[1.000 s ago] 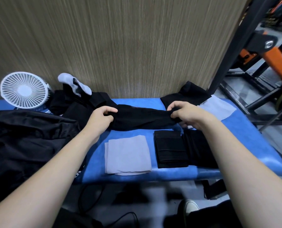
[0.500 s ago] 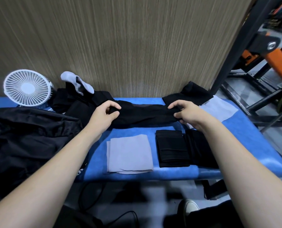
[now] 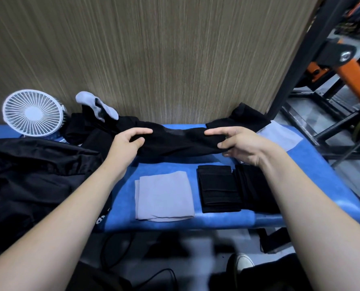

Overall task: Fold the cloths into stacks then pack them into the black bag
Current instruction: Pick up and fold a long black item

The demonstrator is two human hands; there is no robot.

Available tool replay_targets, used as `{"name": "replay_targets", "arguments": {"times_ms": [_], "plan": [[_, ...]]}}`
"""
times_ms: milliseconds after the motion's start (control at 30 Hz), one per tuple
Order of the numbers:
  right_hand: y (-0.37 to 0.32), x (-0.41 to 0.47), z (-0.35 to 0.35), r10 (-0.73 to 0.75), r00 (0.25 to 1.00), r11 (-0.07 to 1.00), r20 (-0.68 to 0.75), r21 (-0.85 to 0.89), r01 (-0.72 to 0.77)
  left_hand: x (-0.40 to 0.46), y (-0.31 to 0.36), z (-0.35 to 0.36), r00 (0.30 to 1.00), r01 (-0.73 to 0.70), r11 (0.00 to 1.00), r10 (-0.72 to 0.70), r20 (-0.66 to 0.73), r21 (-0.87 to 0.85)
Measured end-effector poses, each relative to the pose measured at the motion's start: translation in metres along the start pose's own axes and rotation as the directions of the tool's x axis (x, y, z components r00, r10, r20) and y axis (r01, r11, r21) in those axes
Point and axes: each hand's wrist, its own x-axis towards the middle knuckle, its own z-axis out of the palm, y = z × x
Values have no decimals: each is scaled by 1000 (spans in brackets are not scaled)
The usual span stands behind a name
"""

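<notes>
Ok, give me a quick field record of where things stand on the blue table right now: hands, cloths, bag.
left hand: pinches one end of the long black cloth
right hand: pinches its other end
folded grey cloth: flat at the blue padded table's near edge
folded black stack: right of the grey one
black bag: at the table's left end
unfolded pile: back left, by the white fan

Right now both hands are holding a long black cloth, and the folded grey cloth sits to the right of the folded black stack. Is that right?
Not quite. The head view shows the folded grey cloth left of the folded black stack. Both the left hand and right hand do hold the long black cloth.
</notes>
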Motion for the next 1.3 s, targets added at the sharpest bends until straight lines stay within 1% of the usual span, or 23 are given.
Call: {"name": "replay_targets", "arguments": {"times_ms": [100,167,267,333,367,400,467,500,533,600,667,767,833,967,1067,1167,1233,1300], "plan": [[0,2,0,-42,998,999,-37,-6,42,2,-3,1,1000,25,999,-24,-10,33],[-2,3,-1,-70,992,996,-103,-59,64,3,-5,0,999,31,998,-32,7,57],[-4,0,3,-109,972,978,-206,-197,68,2,-7,3,998,15,994,-21,52,106],[-3,0,5,-135,957,944,-258,-328,44,1,-7,8,996,-14,983,-2,84,185],[-1,1,7,-161,947,911,-277,-412,35,1,-9,9,995,-20,975,-2,101,221],[2,3,7,-202,935,853,-290,-521,23,1,-11,10,993,-16,969,-12,114,245],[7,7,7,-266,921,686,-286,-727,-27,1,-15,10,990,-4,957,-37,134,290],[9,8,6,-259,923,635,-283,-770,-58,2,-17,11,989,-1,949,-47,143,316],[10,7,7,-233,931,621,-281,-780,-80,2,-17,12,987,3,940,-57,149,341],[10,7,8,-209,939,630,-272,-772,-84,2,-16,12,986,-7,933,-53,156,360],[6,6,12,-255,930,650,-265,-759,-38,2,-15,12,987,8,943,-61,148,334],[-1,8,23,-338,896,720,-288,-692,49,1,-13,12,989,31,962,-68,131,270],[-3,12,33,-356,891,754,-281,-650,96,0,-12,13,989,44,971,-76,126,236],[-7,17,64,-370,902,758,-222,-633,155,0,-12,12,986,55,978,-86,143,203],[-9,20,92,-363,914,753,-183,-634,173,0,-14,12,986,51,980,-81,148,194],[-8,25,114,-320,942,788,-97,-580,208,-1,-14,12,988,33,983,-60,144,183],[-7,27,125,-280,959,809,-50,-550,208,0,-15,11,987,27,989,-50,156,146],[-5,27,131,-237,971,830,-5,-521,200,0,-15,12,982,52,996,-64,176,73]]}}
